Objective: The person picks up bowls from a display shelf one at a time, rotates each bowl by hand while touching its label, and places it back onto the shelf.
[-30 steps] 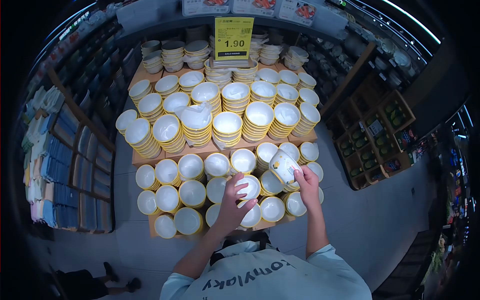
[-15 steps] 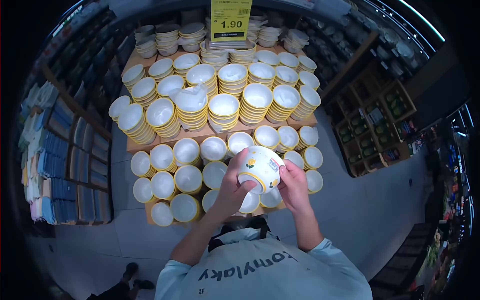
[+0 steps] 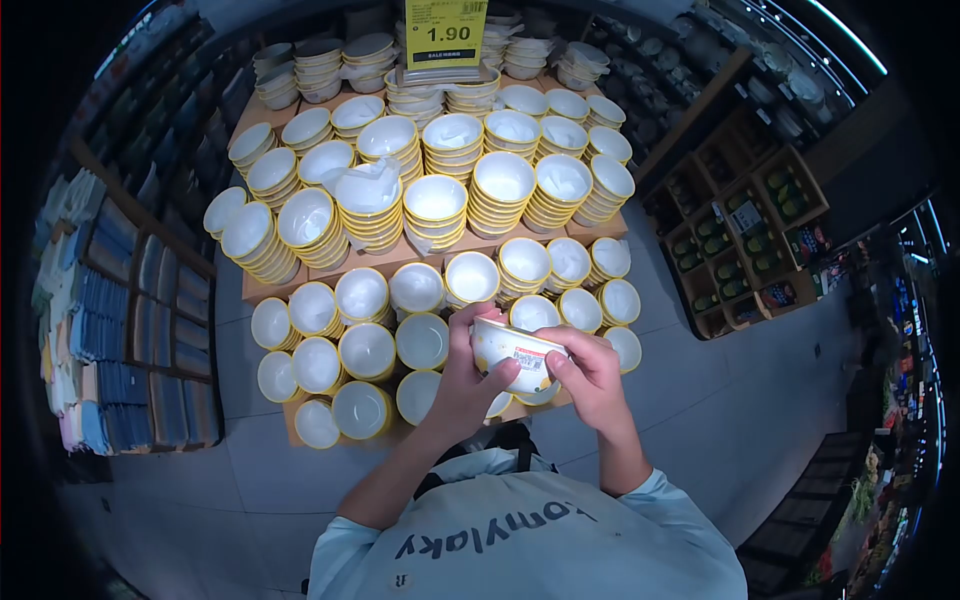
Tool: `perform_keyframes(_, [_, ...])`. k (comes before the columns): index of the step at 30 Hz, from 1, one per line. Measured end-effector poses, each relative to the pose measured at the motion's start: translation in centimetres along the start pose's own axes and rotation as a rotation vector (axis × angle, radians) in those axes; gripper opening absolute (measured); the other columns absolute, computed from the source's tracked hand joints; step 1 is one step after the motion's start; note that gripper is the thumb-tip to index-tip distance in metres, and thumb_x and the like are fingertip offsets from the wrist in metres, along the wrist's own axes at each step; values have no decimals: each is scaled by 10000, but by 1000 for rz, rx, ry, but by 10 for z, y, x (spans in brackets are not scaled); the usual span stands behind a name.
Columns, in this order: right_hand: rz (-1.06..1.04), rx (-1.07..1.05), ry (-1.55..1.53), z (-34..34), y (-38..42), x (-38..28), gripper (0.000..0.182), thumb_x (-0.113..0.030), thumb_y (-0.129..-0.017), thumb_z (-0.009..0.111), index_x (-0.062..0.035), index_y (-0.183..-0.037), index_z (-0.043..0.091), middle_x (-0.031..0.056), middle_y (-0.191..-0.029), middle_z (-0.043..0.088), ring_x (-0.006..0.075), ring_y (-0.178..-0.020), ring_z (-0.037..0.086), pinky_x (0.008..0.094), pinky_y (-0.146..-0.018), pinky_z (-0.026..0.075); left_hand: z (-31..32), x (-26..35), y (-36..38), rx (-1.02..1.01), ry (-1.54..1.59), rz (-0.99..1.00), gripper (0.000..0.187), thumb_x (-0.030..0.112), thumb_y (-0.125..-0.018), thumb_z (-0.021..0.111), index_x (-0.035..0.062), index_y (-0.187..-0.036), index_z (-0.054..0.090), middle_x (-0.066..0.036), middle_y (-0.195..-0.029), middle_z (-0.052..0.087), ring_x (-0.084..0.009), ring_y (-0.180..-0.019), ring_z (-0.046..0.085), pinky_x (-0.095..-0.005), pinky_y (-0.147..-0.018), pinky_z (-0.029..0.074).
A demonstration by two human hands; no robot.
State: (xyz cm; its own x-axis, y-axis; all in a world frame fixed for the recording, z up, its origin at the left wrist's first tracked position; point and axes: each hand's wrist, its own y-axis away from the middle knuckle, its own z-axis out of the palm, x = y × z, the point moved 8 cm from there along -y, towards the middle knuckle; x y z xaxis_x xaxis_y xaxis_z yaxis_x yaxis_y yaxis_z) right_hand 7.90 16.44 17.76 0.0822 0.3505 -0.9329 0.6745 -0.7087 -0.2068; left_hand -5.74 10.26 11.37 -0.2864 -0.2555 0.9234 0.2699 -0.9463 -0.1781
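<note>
Both hands hold one white bowl [image 3: 512, 358] with yellow patterns and a label on its side, turned toward me. My left hand [image 3: 468, 378] grips its left side, thumb on the outer wall. On the right side, my right hand [image 3: 590, 377] has its thumb near the label and fingers at the rim. The bowl is over the front of a tiered wooden display [image 3: 400, 268], where many white bowls with yellow rims stand stacked. Wrapping lies in one upper bowl [image 3: 368, 188].
A yellow price sign [image 3: 445, 35] reading 1.90 stands at the back. Folded textiles [image 3: 120, 390] fill a shelf on the left. On the right is a wooden rack [image 3: 735, 240] with compartments. Grey tile floor [image 3: 690, 400] surrounds the display.
The bowl has been turned so its labelled side faces me and its base points lower. Both hands have shifted around it. The person's legs at lower left are out of sight.
</note>
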Motion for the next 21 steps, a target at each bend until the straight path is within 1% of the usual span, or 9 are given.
perform_keyframes(2, [-41,33,-83,-1,1,1,272,-92,-912,725,13,-1160,693,123,-950,707,198,-846,663,322,-772,507,3,3,4,6,-17,30,742,327,-949,711,64,-1473,257,-133,-1340,417,-227,-1261,456,-386,-1062,430])
perform_keyframes(3, [-38,32,-82,1,0,-2,272,-92,-912,725,13,-1160,693,123,-950,707,198,-846,663,322,-772,507,3,4,5,7,-15,28,742,327,-949,711,64,-1473,257,-133,-1340,417,-227,-1261,456,-386,-1062,430])
perform_keyframes(5, [-117,57,37,6,-5,-17,282,-106,-861,788,4,-1106,703,109,-917,711,198,-836,657,330,-775,509,0,8,6,29,-34,47,686,302,-956,699,63,-1446,282,-130,-1336,426,-224,-1244,469,-386,-1052,435])
perform_keyframes(6, [-118,57,37,9,-5,-18,282,-106,-861,788,4,-1106,703,109,-917,711,198,-836,657,330,-775,509,-1,9,6,29,-34,47,686,302,-956,699,63,-1446,282,-130,-1336,426,-224,-1244,469,-386,-1052,435])
perform_keyframes(8, [-111,59,130,13,-7,-19,276,-103,-827,809,16,-1050,699,74,-916,702,139,-802,629,286,-698,485,-4,10,7,39,-16,35,667,274,-960,688,65,-1447,283,-131,-1334,429,-222,-1235,477,-385,-1045,439])
perform_keyframes(12, [-167,16,128,15,-11,-22,295,-99,-810,830,6,-1053,703,70,-903,693,147,-804,625,295,-708,479,-7,18,13,59,-49,79,653,259,-962,683,67,-1443,287,-132,-1335,431,-221,-1232,480,-385,-1042,441])
perform_keyframes(14, [-133,-29,144,18,-12,-21,311,-120,-807,840,5,-1054,699,131,-931,721,246,-823,647,352,-753,492,-8,17,13,51,-31,99,647,249,-964,680,68,-1444,286,-134,-1339,430,-221,-1232,480,-384,-1040,443])
perform_keyframes(18, [-155,-55,160,21,-11,-18,314,-130,-834,820,11,-1084,694,133,-953,720,265,-843,643,372,-784,494,-14,15,14,42,-27,106,663,256,-961,685,69,-1456,284,-136,-1343,430,-224,-1240,478,-386,-1049,441])
perform_keyframes(21, [-229,-85,148,25,-7,-18,307,-126,-868,786,17,-1121,688,132,-974,718,285,-856,642,391,-812,493,-23,7,15,23,4,115,714,278,-952,699,71,-1486,273,-139,-1365,425,-240,-1275,462,-398,-1072,433])
